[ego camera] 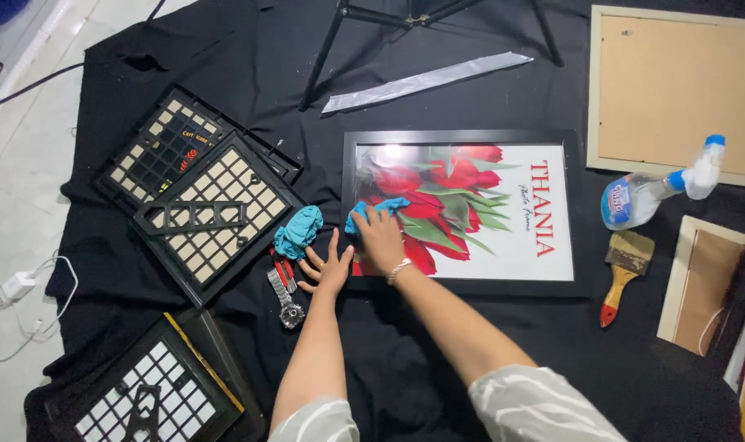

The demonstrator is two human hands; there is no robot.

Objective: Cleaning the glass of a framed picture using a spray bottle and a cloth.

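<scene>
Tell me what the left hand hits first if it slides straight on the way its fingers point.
The left hand lies flat on the black cloth, fingers spread toward the top of the view. Straight ahead lies the crumpled teal cloth, probably the first contact; the middle fingers may instead slip just beside it.

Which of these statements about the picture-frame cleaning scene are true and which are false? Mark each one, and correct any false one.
1. The right hand presses a blue cloth onto the black picture frame. True.
2. The left hand holds the paintbrush. False: the paintbrush lies untouched on the black sheet, right of the frame; the left hand rests flat on the sheet by the frame's left edge.
3. A second blue cloth lies bunched left of the frame. True.
4. The spray bottle stands upright on the frame. False: it lies on its side, right of the frame.
</scene>
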